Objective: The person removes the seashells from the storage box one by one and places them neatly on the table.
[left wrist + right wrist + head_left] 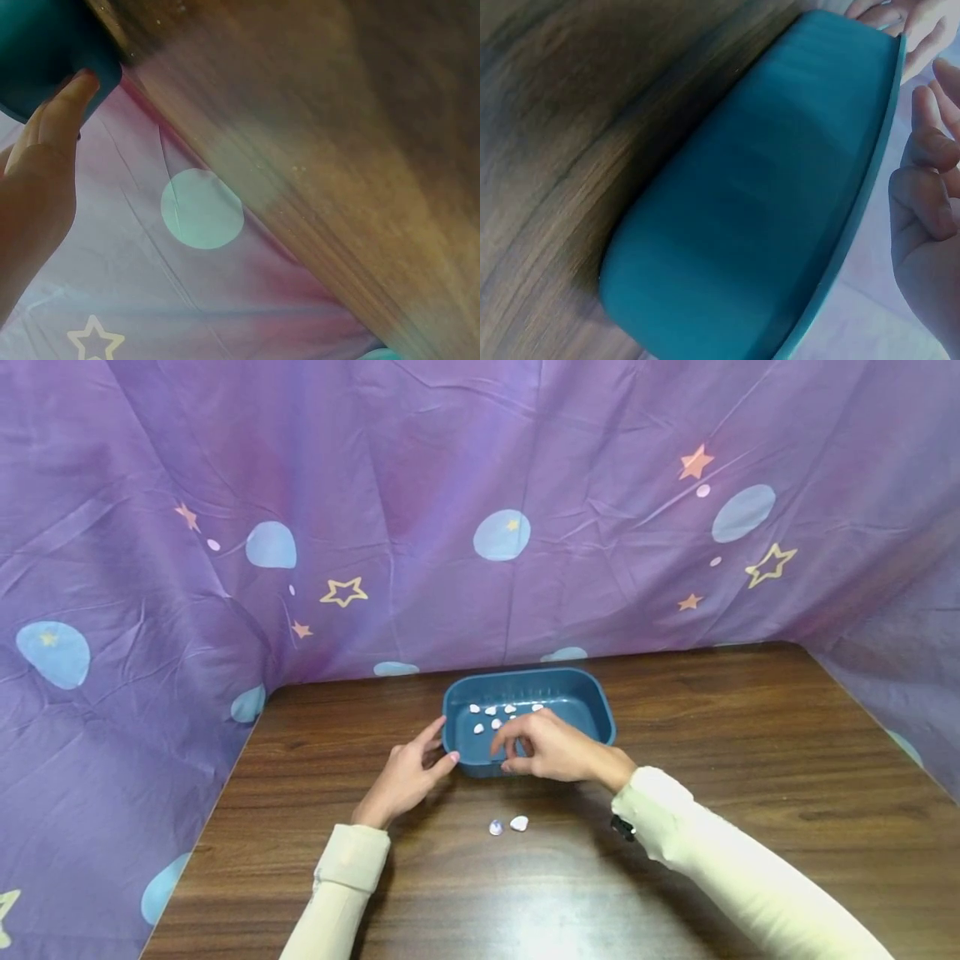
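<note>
**Two hands at a teal tub of pale stones**

A rectangular teal plastic tub with rounded corners stands on the dark wood-grain counter, near its far edge and about midway along it. Several small white pebble-like pieces lie scattered over the tub's floor, mostly toward its far-left part, apart from one another.

The left hand rests at the tub's near-left corner with fingers extended and relaxed; in the left wrist view a fingertip presses against the tub's outer wall, gripping nothing. Placed so, it appears to steady the tub against sliding.

The right hand hovers over the tub's near rim, fingers curled inward toward the thumb as if pinching something small. Whether a piece actually sits between the fingertips cannot be told from any view. The right wrist view shows only the tub's long outer side and loosely bent fingers just above its rim.

Two more small whitish pieces lie on the counter, nearer the person than the tub, just beside each other and between the two cream sleeves. A purple cloth printed with stars and pale blue dots hangs behind and at both sides of the counter.
</note>
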